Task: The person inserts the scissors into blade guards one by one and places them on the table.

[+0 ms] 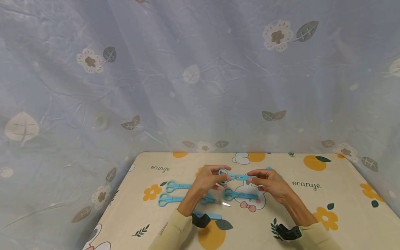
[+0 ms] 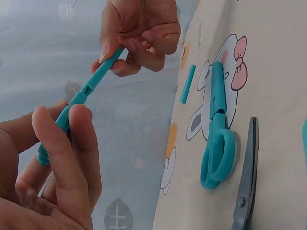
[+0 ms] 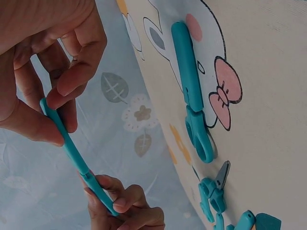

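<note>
In the head view my left hand [image 1: 205, 180] holds a pair of light-blue scissors [image 1: 229, 177] by the finger loops. The thumb and fingers of my right hand [image 1: 271, 184] pinch the blue blade cover [image 1: 242, 177] over its blades. The left wrist view shows the cover [image 2: 99, 75] in line with the handles, a small gap at their joint. Both hands are raised above the table. Below them lies another pair of covered scissors [image 1: 240, 195]. Beside it a pair with bare metal blades [image 1: 222, 202] lies partly behind my left wrist.
Two more pairs of blue scissors, an upper pair [image 1: 175, 186] and a lower pair [image 1: 168, 199], lie left of my left forearm. One loose blue cover [image 1: 214, 216] is near that wrist; another blue piece [image 2: 188, 84] lies farther back. A patterned cloth [image 1: 312, 208] covers the table; a curtain [image 1: 200, 86] hangs behind.
</note>
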`<state>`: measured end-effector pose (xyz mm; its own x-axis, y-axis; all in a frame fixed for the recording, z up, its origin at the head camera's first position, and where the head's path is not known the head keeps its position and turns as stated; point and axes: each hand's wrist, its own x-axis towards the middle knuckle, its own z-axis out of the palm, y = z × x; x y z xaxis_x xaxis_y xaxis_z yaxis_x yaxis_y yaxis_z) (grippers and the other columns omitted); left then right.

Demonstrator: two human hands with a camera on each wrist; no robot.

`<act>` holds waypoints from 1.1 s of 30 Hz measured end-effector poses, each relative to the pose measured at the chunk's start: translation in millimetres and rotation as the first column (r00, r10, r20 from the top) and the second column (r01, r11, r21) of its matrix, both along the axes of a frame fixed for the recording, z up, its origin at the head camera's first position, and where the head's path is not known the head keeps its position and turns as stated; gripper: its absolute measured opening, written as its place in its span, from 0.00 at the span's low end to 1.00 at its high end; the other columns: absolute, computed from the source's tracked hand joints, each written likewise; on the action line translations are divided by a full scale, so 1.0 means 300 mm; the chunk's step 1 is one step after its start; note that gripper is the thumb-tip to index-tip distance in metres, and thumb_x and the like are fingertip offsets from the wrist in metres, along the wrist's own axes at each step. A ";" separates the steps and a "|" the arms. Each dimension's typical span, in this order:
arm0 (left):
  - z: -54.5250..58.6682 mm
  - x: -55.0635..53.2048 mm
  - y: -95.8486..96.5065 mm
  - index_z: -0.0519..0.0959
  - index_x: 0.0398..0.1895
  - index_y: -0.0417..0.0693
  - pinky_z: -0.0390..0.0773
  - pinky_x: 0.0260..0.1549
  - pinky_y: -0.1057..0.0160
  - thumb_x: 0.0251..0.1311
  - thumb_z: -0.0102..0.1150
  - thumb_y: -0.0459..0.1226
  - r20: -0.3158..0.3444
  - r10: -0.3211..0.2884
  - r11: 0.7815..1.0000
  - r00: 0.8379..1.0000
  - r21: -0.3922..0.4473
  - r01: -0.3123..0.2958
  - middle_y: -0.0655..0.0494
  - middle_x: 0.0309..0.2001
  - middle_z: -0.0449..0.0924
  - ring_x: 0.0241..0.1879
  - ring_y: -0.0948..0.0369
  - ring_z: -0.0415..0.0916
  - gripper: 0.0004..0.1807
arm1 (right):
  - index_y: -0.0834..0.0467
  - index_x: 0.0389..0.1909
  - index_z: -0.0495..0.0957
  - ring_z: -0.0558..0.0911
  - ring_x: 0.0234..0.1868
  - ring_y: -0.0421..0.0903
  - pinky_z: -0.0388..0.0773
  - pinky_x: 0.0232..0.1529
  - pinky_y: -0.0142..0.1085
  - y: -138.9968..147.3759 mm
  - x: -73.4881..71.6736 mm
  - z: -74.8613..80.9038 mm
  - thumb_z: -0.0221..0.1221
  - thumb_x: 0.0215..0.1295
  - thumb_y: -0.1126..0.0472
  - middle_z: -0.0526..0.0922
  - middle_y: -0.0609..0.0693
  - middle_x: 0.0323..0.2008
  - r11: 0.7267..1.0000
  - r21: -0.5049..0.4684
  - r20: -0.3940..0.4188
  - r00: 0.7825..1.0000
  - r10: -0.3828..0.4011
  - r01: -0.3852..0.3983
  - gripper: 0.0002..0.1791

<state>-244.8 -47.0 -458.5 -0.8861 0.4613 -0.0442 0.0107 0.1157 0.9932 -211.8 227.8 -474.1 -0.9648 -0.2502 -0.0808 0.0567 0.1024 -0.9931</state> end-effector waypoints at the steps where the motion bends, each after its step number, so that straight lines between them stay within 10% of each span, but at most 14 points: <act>1: 0.000 0.001 0.003 0.84 0.52 0.59 0.84 0.24 0.65 0.59 0.70 0.41 0.007 0.002 1.000 1.000 0.001 -0.002 0.46 0.36 0.86 0.34 0.51 0.86 0.16 | 0.66 0.54 0.80 0.76 0.42 0.49 0.80 0.38 0.37 -0.002 0.000 0.000 0.68 0.63 0.55 0.84 0.48 0.41 1.000 0.000 0.000 1.000 0.001 -0.001 0.24; 33: -0.014 0.022 0.045 0.86 0.46 0.65 0.81 0.18 0.66 0.56 0.73 0.42 0.023 0.060 0.998 0.998 -0.026 -0.060 0.48 0.33 0.87 0.31 0.44 0.86 0.14 | 0.62 0.54 0.81 0.77 0.43 0.54 0.81 0.38 0.38 -0.036 -0.001 -0.038 0.69 0.62 0.53 0.84 0.49 0.44 1.000 0.018 0.021 1.000 -0.008 0.008 0.23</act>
